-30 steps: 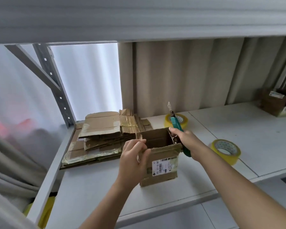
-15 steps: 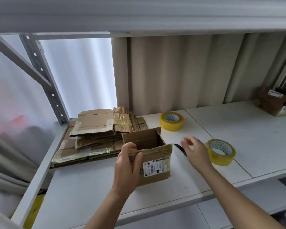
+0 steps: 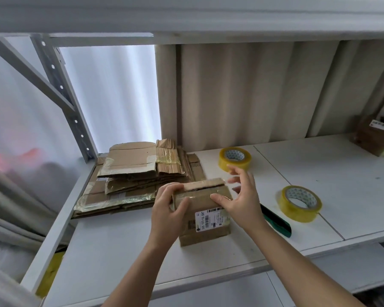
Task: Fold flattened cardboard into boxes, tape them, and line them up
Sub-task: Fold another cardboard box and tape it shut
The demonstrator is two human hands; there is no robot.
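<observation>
While it stands on the white shelf [image 3: 319, 173] just in front of the stack of flattened cardboard [image 3: 133, 173], the small brown box [image 3: 205, 214] shows a white barcode label on its near face, glossy tape along its upper edge, and top flaps folded down, with a dark gap left between them. Half a second ago those flaps stood open and the inside was visible; the right hand was then reaching away toward the green-handled cutter [image 3: 275, 220], which now lies on the shelf beside the box. The left hand [image 3: 167, 214] grips the box's left top corner, fingers curled over the flap and thumb against the front. The right hand [image 3: 242, 201] has come back to the box: its thumb presses the near flap while the fingers spread loosely over the right edge. Two yellow tape rolls [image 3: 235, 158] [image 3: 299, 203] lie to the right.
</observation>
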